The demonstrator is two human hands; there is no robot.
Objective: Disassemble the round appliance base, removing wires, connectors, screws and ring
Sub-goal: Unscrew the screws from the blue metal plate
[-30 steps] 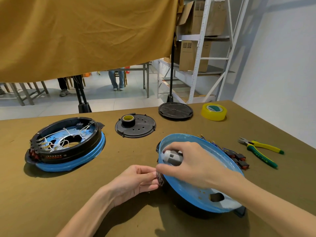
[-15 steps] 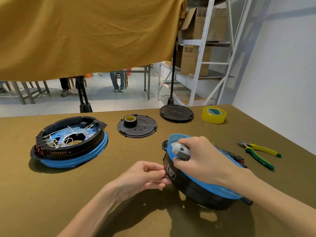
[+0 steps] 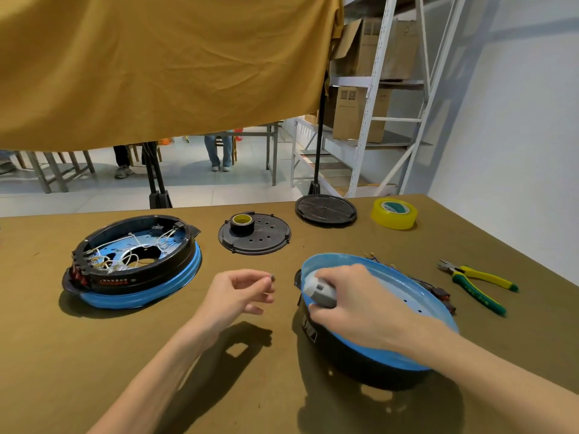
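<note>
Item: round appliance base (image 3: 391, 346), blue face up, black ring below, tilted on the surface (image 3: 47, 355) at near right. Right hand (image 3: 354, 305) lay on its left rim, fingers curled round a grey tool (image 3: 319, 294). Left hand (image 3: 238, 296) hovered just left of the base, apart from it, thumb and forefinger pinching a small screw (image 3: 272, 278), other fingers loosely curled. Judged: the screw wanted setting down to the left; the left hand was free to go. Pliers (image 3: 476, 285) lay beyond the base, rightward.

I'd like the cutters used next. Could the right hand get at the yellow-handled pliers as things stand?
Probably not straight away: the right hand is gripping a grey tool over the base. The pliers lie uncovered, right of it.
</note>
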